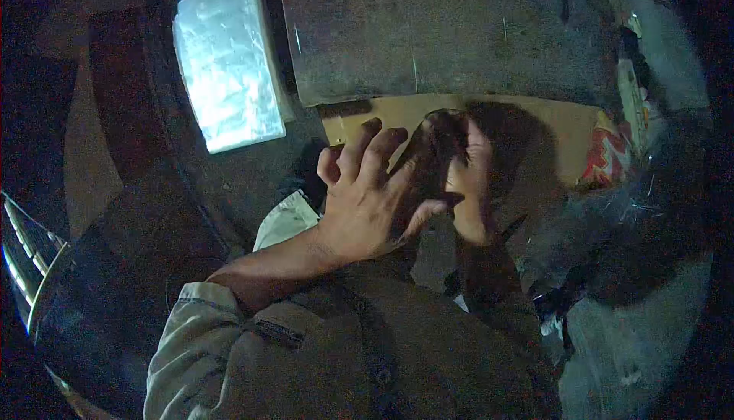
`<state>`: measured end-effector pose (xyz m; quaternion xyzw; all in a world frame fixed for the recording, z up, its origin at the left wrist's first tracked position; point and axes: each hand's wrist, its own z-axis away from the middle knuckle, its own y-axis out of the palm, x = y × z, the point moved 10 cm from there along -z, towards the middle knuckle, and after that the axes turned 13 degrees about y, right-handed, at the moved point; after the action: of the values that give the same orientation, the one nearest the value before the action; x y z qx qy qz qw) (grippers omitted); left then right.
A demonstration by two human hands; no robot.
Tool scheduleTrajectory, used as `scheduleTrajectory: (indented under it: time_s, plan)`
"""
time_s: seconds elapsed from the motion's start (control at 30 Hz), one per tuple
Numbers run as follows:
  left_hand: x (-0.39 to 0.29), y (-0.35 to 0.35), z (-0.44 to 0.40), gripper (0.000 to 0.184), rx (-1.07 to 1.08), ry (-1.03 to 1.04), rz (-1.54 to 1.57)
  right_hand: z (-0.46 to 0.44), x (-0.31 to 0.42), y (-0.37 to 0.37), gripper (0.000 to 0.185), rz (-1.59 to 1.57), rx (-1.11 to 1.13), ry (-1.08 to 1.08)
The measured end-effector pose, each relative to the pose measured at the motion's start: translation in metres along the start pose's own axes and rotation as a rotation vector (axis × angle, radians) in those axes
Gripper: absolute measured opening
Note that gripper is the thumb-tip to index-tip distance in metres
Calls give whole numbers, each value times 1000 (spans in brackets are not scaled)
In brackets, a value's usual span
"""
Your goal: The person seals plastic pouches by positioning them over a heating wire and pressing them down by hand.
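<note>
Left hand (359, 210) spread, right hand (471, 183) grip unclear, both near dark panel (451, 34) edge

pale blue sheets (229, 61), tan board (572, 133), red-and-white wrapper (606, 152).

Dim light leaves the frame's edges nearly black, while a pale greyish, floor-like surface (634, 363) shows at lower right

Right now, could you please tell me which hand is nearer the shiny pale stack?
The left hand, its back lit; the right hand is beyond it, farther from the shiny pale stack.
</note>
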<state>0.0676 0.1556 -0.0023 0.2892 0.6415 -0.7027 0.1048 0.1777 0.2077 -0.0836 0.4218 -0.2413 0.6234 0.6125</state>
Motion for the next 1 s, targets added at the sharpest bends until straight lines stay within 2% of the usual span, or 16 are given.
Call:
scheduleTrajectory:
  time_s: [0.1,0.17,0.3,0.47,0.57,0.7,0.87,1.0]
  plan:
    - [1,5,-4,71,22,-32,-18,5,-2,-7,23,131,-125,5]
    - [3,6,-6,75,-10,-41,-25,-3,-29,-17,27,116,-81,41]
    - [8,11,-12,80,-12,-46,-80,0,-26,-12,27,-14,-95,55]
    - [12,15,-18,83,6,-74,-90,2,-21,-4,19,-82,-116,190]
    - [15,17,-18,85,5,-72,-83,-3,-10,-2,17,39,-117,124]
    - [15,15,-18,87,-24,-57,-70,-4,-15,-3,18,-54,-104,110]
    - [18,17,-19,88,-9,-69,-58,-5,-19,-7,16,69,-150,102]
    - [18,20,-16,89,16,-64,-65,-1,-14,-3,17,-56,-131,113]
